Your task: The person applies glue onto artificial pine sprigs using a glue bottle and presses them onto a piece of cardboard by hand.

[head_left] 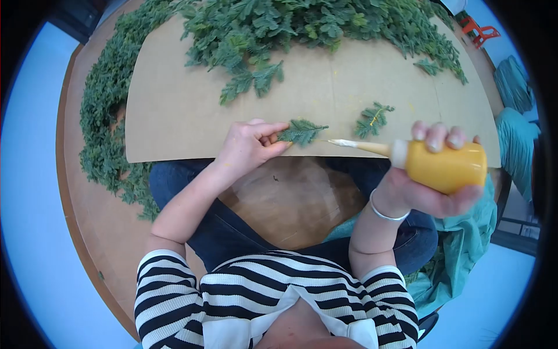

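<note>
My left hand [251, 142] pinches the leafy end of a small green sprig [302, 132] near the front edge of the brown board [168, 116]. The sprig's bare stem points right. In my right hand [436, 168] is a yellow squeeze bottle [446, 166], tipped on its side with fingers wrapped round it. Its long nozzle [360, 146] has a whitish tip that points left, a short way from the stem. Another sprig [373, 119], with a yellow streak along it, lies on the board just beyond the nozzle.
A big heap of green sprigs [325, 23] covers the board's far side. More greenery [102, 99] lines the floor on the left. Teal fabric [465, 244] lies to the right, and a red stool [479, 32] stands at the far right.
</note>
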Available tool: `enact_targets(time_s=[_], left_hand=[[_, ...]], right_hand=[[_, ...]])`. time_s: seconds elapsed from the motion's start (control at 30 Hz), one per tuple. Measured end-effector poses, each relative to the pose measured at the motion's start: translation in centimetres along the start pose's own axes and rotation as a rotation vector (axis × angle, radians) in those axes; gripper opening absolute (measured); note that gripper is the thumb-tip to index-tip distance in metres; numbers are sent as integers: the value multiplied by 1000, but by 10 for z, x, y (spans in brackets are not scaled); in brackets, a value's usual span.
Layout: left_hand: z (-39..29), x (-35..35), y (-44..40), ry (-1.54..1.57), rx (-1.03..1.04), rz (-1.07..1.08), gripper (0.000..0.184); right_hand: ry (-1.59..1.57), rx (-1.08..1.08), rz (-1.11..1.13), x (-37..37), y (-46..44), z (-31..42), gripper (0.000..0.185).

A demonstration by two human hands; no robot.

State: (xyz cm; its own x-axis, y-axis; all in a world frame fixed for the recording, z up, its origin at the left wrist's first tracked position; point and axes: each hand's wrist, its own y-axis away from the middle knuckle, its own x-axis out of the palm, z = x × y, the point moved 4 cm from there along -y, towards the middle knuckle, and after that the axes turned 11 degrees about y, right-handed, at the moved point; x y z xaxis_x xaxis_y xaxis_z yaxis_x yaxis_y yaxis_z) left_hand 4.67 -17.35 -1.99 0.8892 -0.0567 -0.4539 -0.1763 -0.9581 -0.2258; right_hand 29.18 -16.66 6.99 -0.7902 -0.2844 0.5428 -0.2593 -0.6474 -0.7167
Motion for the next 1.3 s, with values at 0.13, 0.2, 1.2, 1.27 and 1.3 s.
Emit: enact_targets(time_s=[0.13,0.2,1.2,1.27,1.3], left_hand=[[4,1,6,16,-7,-71,29],[7,3,7,1,52,-71,29],[1,3,-5,-82,51,-15,14],[-2,3,-5,-93,49,-6,15],[-3,3,-6,-100,41,0,15]], right_hand=[[102,12,41,11,12,-27,54],[133,28,62,16,15,-36,54],[293,-15,-88,-16,-9,-52,45],[299,-30,-110,-20,-11,-50,45],[362,-49,-145,-22,-11,-47,43]])
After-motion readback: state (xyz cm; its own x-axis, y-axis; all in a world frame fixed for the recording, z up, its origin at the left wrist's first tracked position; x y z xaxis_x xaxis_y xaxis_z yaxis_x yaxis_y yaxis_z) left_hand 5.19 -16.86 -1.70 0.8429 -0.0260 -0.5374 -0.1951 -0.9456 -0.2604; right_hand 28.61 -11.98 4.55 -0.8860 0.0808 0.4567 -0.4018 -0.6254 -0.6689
